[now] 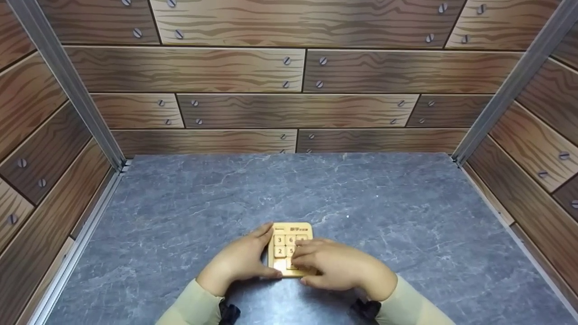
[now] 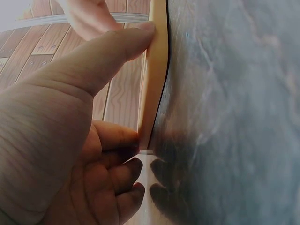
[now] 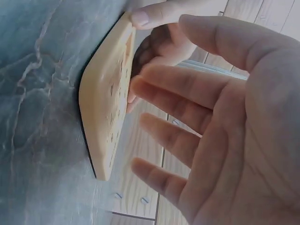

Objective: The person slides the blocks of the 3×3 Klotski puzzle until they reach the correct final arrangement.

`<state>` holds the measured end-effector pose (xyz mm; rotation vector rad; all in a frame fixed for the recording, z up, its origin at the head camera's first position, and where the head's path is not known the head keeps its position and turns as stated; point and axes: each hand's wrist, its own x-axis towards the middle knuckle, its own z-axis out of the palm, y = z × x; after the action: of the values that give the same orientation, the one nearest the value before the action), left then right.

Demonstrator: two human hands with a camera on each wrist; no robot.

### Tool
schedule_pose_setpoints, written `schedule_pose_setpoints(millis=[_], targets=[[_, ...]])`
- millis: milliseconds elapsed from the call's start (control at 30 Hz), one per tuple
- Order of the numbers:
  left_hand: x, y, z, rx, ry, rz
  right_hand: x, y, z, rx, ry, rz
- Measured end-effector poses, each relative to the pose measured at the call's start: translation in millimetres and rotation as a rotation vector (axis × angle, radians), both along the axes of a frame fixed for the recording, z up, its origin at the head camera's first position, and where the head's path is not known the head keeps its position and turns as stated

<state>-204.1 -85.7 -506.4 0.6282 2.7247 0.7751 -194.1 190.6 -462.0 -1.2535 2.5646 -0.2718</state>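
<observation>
A yellow number sliding puzzle (image 1: 285,245) lies face up on the grey tabletop, with tiles such as 3, 6, 2 and 5 showing and a bare slot at its near left. My left hand (image 1: 241,259) grips its left side: the thumb (image 2: 126,42) presses the near edge and a finger (image 2: 117,136) the far end. Above the right-hand tiles, my right hand (image 1: 336,264) has its fingertips on or just over them, hiding several numbers. Its fingers (image 3: 173,93) look loosely extended and pinch nothing in the right wrist view.
The grey marbled tabletop (image 1: 316,185) spreads around the puzzle. Wood-patterned walls (image 1: 253,108) stand at the back and both sides, with metal corner posts (image 1: 76,85) at left and right. Small white specks dot the surface right of the puzzle.
</observation>
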Motion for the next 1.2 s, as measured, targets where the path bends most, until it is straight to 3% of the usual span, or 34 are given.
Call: schedule_pose_setpoints(millis=[400,700,833,1033,1200], targets=[[-0.7,-1.7,2.5,0.008,0.003,0.008,8.0,-5,-5.5,0.058,0.057,0.012],[-1.2,-4.5,3.3,0.027,0.021,0.004,13.3,-17,-17.2,0.071,0.042,0.034],[-0.4,-4.8,3.4,0.020,0.016,0.007,13.4,-15,-14.9,0.050,0.031,0.033],[1.5,-0.9,2.6,0.009,-0.001,0.005,16.9,6,-4.6,-0.005,0.053,-0.038],[1.7,-0.1,1.6,0.007,-0.008,0.003,21.5,23,-4.9,0.009,0.060,-0.082]])
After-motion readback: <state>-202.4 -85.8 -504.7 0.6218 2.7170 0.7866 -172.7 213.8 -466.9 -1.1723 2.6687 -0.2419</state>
